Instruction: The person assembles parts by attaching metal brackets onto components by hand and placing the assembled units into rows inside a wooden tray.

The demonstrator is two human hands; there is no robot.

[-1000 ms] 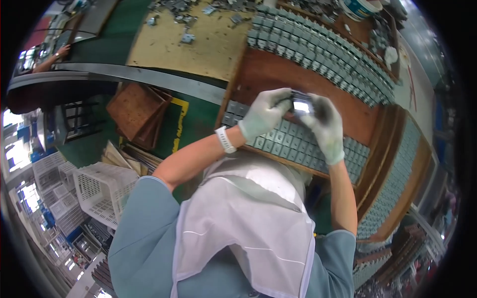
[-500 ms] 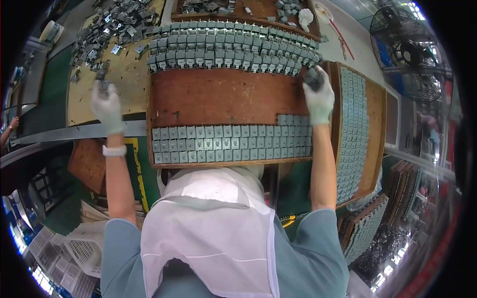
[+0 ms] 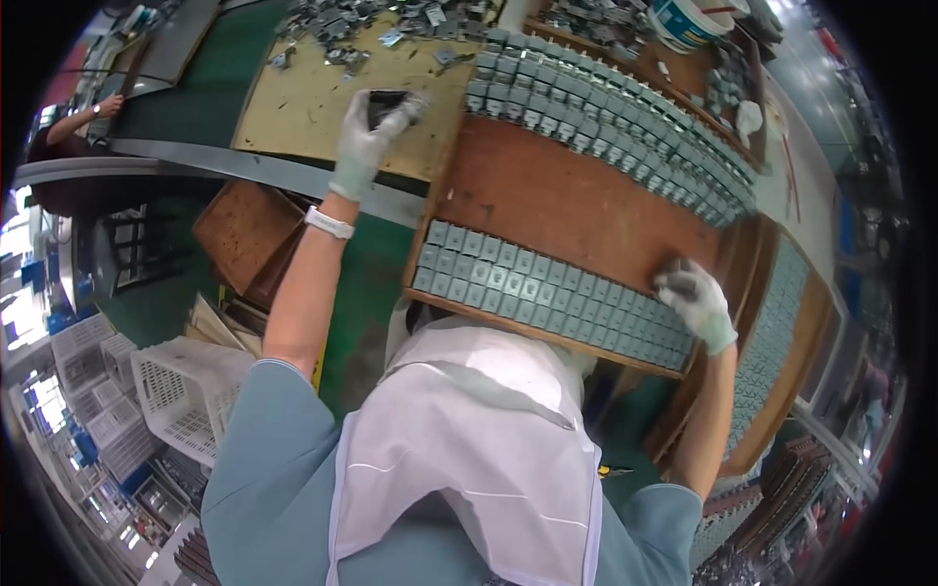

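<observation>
My left hand (image 3: 366, 146), in a white glove, is raised over the yellowish board (image 3: 303, 107), its fingers pinched round a dark metal piece (image 3: 387, 104). My right hand (image 3: 696, 305), also gloved, is over the right end of the wooden tray (image 3: 557, 190), fingers curled round a small dark grey block (image 3: 674, 272) that is blurred and partly hidden. Rows of flat grey blocks (image 3: 518, 285) line the tray's near side, close to my right fingers. Along the far side stand rows of grey blocks with shiny metal parts (image 3: 596, 112).
Loose metal pieces (image 3: 337, 34) are heaped on the board's far part. A second wooden tray (image 3: 806, 322) of grey blocks stands at the right. Beyond the main tray is a white bucket (image 3: 689, 24). White plastic crates (image 3: 186, 396) sit at lower left. Another person's hand (image 3: 109, 105) shows far left.
The view has swung, so the tray appears tilted and shifted right. My right hand has come from the far rows toward the near rows. My left hand remains over the board with a metal piece.
</observation>
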